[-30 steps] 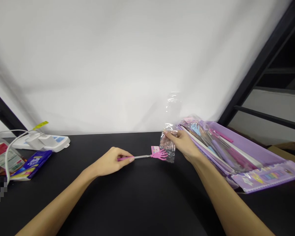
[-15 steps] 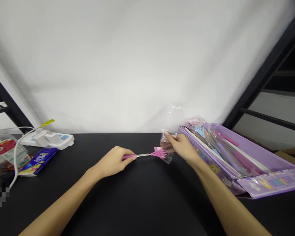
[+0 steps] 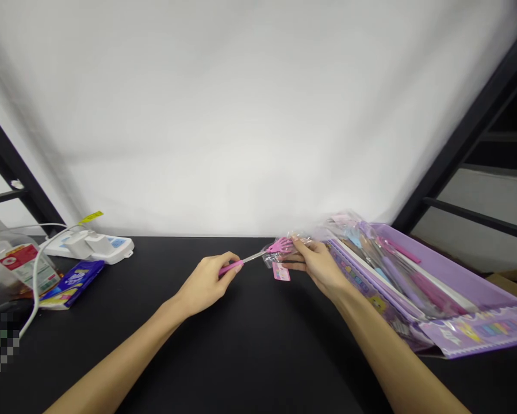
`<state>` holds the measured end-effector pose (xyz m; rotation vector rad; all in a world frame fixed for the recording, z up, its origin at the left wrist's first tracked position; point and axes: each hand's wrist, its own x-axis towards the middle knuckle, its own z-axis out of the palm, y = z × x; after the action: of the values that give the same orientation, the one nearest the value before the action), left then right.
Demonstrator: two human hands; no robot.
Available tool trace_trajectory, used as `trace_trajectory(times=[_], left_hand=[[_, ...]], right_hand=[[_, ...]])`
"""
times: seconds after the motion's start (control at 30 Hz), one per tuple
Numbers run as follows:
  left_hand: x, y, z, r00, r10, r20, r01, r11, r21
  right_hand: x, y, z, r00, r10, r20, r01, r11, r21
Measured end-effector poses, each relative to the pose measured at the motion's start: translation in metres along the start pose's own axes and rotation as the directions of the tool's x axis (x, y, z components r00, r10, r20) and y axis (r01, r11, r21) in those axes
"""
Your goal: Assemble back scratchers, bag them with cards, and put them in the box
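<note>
My left hand [image 3: 206,283] is closed round the pink handle of a back scratcher [image 3: 255,256], whose thin metal rod points up to the right. The scratcher ends in a pink hand-shaped head. Crumpled clear plastic wrap [image 3: 268,260] lies behind and around that head. Thumb and fingers of my right hand [image 3: 321,265] pinch the wrap beside the head; whether they also touch the head's tips I cannot tell. A small pink tag [image 3: 281,272] hangs below the head, near my right fingers.
To the right stands a purple open box [image 3: 439,261] with several wrapped back scratchers in it. On the left are a white power strip [image 3: 119,250] with a cable, a blue packet [image 3: 77,283] and a clear plastic jar [image 3: 16,261]. A white wall [image 3: 241,126] rises behind the black table [image 3: 241,356].
The scratcher's head has tilted upward, closer to my right hand. The plastic wrap is bunched up around it now, and the pink tag has dropped below the head.
</note>
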<state>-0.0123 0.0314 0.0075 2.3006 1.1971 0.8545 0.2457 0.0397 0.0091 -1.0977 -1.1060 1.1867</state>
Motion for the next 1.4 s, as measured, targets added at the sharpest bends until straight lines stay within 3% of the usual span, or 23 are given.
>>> trace_trajectory(times=[0.27,0.4,0.6,0.73,0.9,1.0,1.1,1.17,1.3,1.4], left_hand=[[0.0,-0.001,0.011,0.997,-0.07,-0.042,0.06,0.977,-0.207],[0.0,0.002,0.013,0.994,-0.105,-0.035,0.09,0.953,-0.288],[0.004,0.004,0.0,0.951,-0.154,0.269,0.276,0.815,-0.509],[0.004,0.004,0.003,0.961,-0.141,0.237,0.255,0.783,-0.567],[0.002,0.004,0.011,0.971,-0.22,0.094,0.239,0.867,-0.437],[0.002,0.006,0.006,0.982,-0.093,0.166,0.155,0.895,-0.417],[0.003,0.008,0.0,0.947,0.029,0.32,0.145,0.851,-0.504],[0.002,0.009,0.001,0.938,-0.01,0.345,0.196,0.839,-0.507],[-0.001,0.012,0.009,0.967,-0.175,0.186,0.238,0.88,-0.41],[-0.002,0.011,0.01,0.97,-0.116,0.216,0.204,0.87,-0.449]], right_hand=[[-0.006,0.008,0.02,0.994,-0.008,0.106,0.004,0.999,0.04],[-0.013,0.015,0.036,0.964,-0.008,0.264,0.002,1.0,0.02],[-0.014,0.012,0.034,0.939,-0.053,0.34,0.114,0.981,-0.16],[-0.014,0.005,0.024,0.975,-0.025,0.22,0.059,0.987,-0.15],[-0.014,0.002,0.026,0.991,-0.027,0.131,0.024,0.999,0.022],[-0.013,0.001,0.024,0.992,-0.036,0.124,0.03,0.998,0.046],[-0.012,0.001,0.021,0.99,-0.076,0.116,0.064,0.993,0.1],[-0.011,0.004,0.023,0.991,-0.079,0.106,0.066,0.99,0.121],[-0.012,0.011,0.033,0.992,-0.066,0.11,0.054,0.992,0.114],[-0.012,0.013,0.035,0.991,-0.08,0.103,0.068,0.992,0.108]])
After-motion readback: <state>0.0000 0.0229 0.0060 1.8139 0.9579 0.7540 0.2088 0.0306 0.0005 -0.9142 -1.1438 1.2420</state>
